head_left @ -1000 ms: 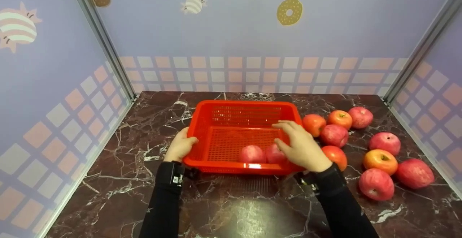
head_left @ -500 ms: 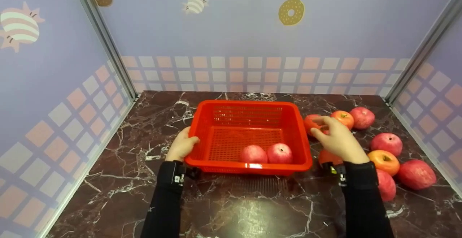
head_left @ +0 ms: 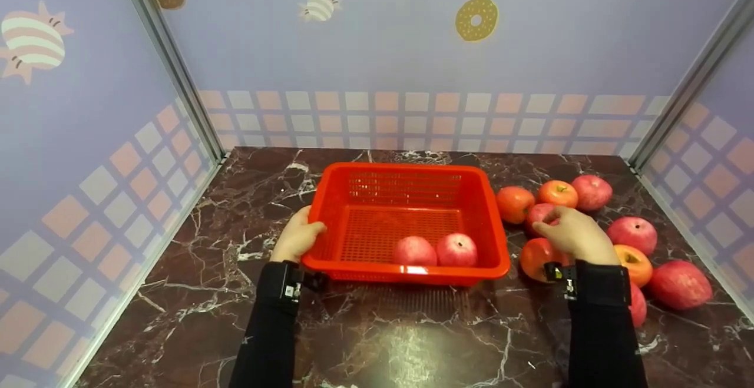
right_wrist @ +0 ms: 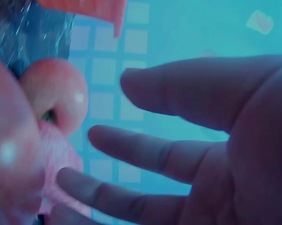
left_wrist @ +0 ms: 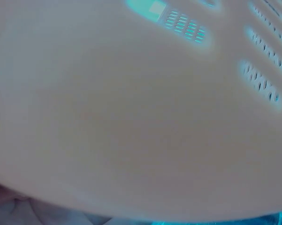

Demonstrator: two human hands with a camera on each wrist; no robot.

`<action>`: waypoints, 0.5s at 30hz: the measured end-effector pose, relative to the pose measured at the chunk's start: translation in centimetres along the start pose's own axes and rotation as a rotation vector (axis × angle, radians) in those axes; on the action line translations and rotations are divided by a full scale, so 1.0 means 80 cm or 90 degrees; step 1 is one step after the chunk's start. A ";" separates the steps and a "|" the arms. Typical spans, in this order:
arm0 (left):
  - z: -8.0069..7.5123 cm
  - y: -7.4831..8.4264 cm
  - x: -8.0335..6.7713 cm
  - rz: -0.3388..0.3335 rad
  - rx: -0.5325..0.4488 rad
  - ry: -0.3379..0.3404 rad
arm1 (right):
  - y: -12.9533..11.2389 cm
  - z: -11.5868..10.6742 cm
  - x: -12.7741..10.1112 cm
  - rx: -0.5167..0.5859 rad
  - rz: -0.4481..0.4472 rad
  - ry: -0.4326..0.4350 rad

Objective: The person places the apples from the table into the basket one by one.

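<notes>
A: Where is the right hand (head_left: pixel 574 236)?

B: Right of centre in the head view, over a pinkish-red apple (head_left: pixel 539 214) that lies on the marble tabletop (head_left: pixel 377 341) just right of the red basket (head_left: pixel 406 270). The fingertips touch the apple's top. In the right wrist view the fingers (right_wrist: pixel 145 152) are spread and only lightly bent, with the apple against their tips, so the hand is wide and not closed around it.

A: And the left hand (head_left: pixel 296 236)?

B: Left of centre, on the basket's near left corner. The thumb hooks over the rim and the curled fingers lie against the outer wall, so it grips the basket. The left wrist view is filled by a blurred pale surface and tells nothing more.

A: What is in the basket?

B: Two pink apples (head_left: pixel 436 250), side by side and touching, against the near wall.

A: And around the right hand?

B: An orange-red apple (head_left: pixel 535 256) lies just below the hand, partly under the wrist. More apples (head_left: pixel 592 191) are scattered towards the right edge of the frame. Lilac walls (head_left: pixel 377 40) with doughnut and bee stickers close the upper half.
</notes>
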State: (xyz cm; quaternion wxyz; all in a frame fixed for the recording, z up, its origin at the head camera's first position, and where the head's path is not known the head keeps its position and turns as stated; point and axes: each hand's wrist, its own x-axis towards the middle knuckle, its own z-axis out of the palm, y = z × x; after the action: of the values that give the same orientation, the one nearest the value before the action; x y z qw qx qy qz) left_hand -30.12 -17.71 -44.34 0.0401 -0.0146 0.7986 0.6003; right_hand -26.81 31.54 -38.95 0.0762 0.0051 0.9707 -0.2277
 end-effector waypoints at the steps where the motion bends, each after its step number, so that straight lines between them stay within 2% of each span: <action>1: 0.000 0.000 0.000 0.000 0.002 0.000 | 0.002 0.000 0.000 -0.009 0.002 -0.006; 6: 0.000 0.000 0.002 -0.004 -0.001 0.001 | 0.005 0.003 0.001 -0.035 0.010 -0.025; 11: 0.000 0.000 0.001 -0.002 0.002 0.003 | 0.002 0.011 0.002 -0.005 0.027 -0.056; 15: 0.000 0.000 0.001 -0.006 0.001 0.001 | -0.002 0.018 0.002 -0.005 0.028 -0.056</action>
State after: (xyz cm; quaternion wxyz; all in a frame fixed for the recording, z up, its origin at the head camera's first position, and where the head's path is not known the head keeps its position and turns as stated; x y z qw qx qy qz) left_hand -30.21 -17.71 -44.38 0.0423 -0.0190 0.7992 0.5993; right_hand -26.77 30.73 -40.17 0.1235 0.0160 0.9671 -0.2218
